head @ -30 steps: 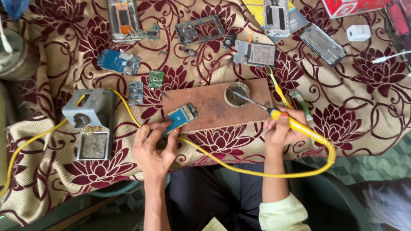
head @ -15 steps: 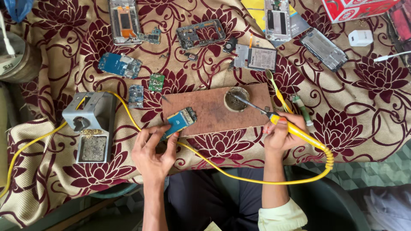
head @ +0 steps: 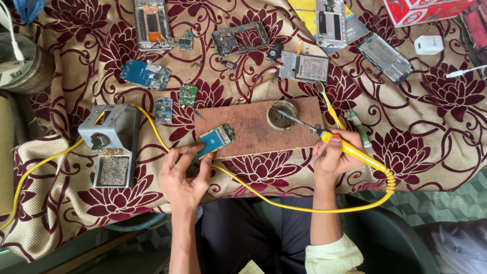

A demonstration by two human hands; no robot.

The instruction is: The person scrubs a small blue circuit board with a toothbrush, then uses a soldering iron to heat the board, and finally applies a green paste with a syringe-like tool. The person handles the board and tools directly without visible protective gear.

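From the head view, a red and white carton (head: 428, 10) lies at the top right corner of the table, with a small white square adapter (head: 428, 44) just below it and a yellow flat packet (head: 304, 9) partly under a stripped phone frame (head: 330, 23). The left hand (head: 183, 175) pinches a small blue circuit board (head: 215, 139) by its lower end, holding it on a brown wooden board (head: 253, 129). The right hand (head: 332, 157) is closed around a yellow soldering iron (head: 350, 148), its metal tip resting in a round tin (head: 282, 114) on the same board (the tin's contents look dull and grey). A grey metal iron stand (head: 109, 144) sits to the left, its yellow cable (head: 264, 195) looping across the cream cloth (head: 431, 132) printed with maroon flowers.
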